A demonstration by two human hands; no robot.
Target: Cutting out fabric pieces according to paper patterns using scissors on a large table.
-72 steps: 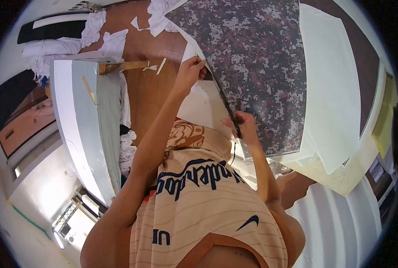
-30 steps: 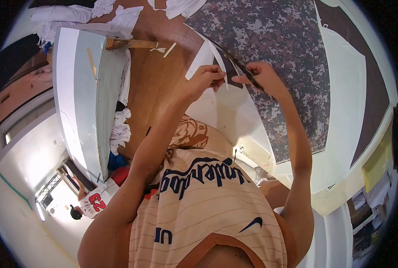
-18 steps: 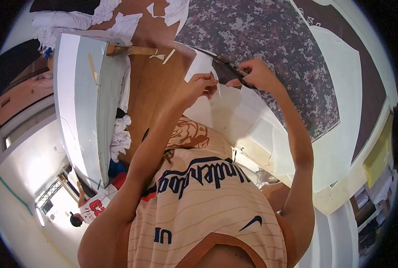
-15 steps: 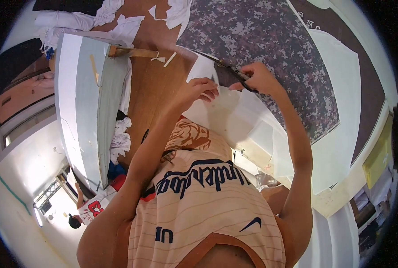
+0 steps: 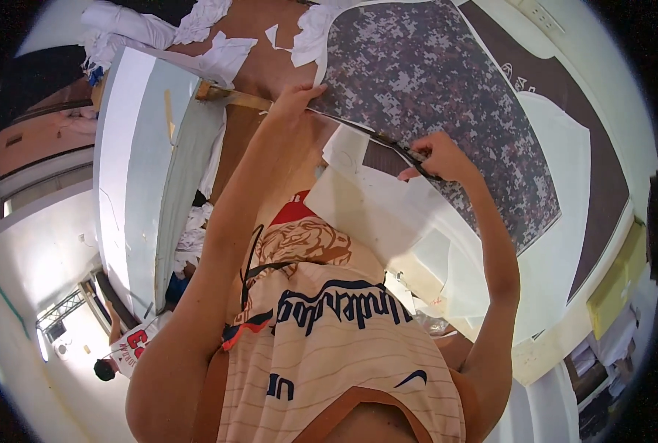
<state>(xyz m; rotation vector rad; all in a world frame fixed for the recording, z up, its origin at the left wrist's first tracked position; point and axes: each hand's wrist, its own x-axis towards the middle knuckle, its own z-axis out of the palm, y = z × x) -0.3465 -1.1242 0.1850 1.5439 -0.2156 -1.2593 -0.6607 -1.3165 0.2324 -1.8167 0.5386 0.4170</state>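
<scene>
**Asker:** What are your hands doing?

**Me:** My left hand (image 5: 293, 100) lies flat on the near edge of a sheet of camouflage-print cloth (image 5: 440, 103), fingers stretched out and pressing it down. My right hand (image 5: 436, 156) is further along the same edge. Its grip is pinched around dark scissors (image 5: 403, 151), whose blades sit right at the cloth's edge.

**Asker:** Where is the cloth?

**Me:** It is spread over a brown bench (image 5: 259, 70), filling the upper middle of the view. Its print is mottled grey, brown and dark purple. Beyond it lie a dark brown cloth (image 5: 602, 162) and a white sheet (image 5: 565, 148).

**Asker:** What else is close by?

**Me:** White paper pieces (image 5: 377, 210) lie just under the cut edge, between my arms. White scraps (image 5: 225, 52) are scattered at the far left of the bench, near a wooden stick (image 5: 229, 94). A tall pale panel (image 5: 148, 162) stands to my left. Far below on the floor, another person (image 5: 126, 351) in a white shirt is visible.
</scene>
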